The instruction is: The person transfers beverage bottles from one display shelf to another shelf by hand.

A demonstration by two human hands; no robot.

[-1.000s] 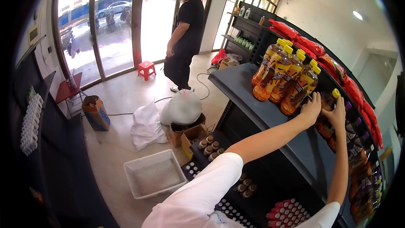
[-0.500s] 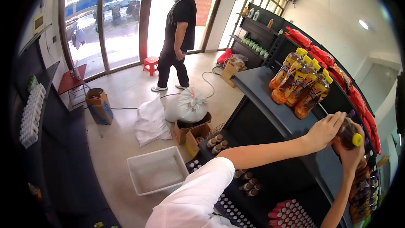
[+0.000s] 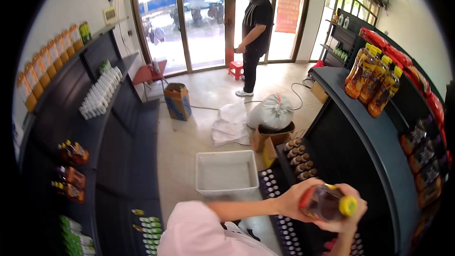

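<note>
Pinching a yellow-capped bottle (image 3: 323, 203) in a two-handed grip, left hand (image 3: 295, 202) near the base, right hand (image 3: 356, 209) by the cap! Holding it well off the upper shelf (image 3: 367, 125), seeing matching bottles (image 3: 372, 81) already standing there, leaving this one unplaced.

The right-hand shelf (image 3: 374, 135) bears yellow-capped bottles (image 3: 367, 78); the floor (image 3: 177, 161), a white crate (image 3: 227, 173).

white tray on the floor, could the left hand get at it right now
Probably not as things stand: the left hand is taken up with holding the bottle, and the tray sits lower, on the floor. Nothing covers the tray's open top, though.
</note>
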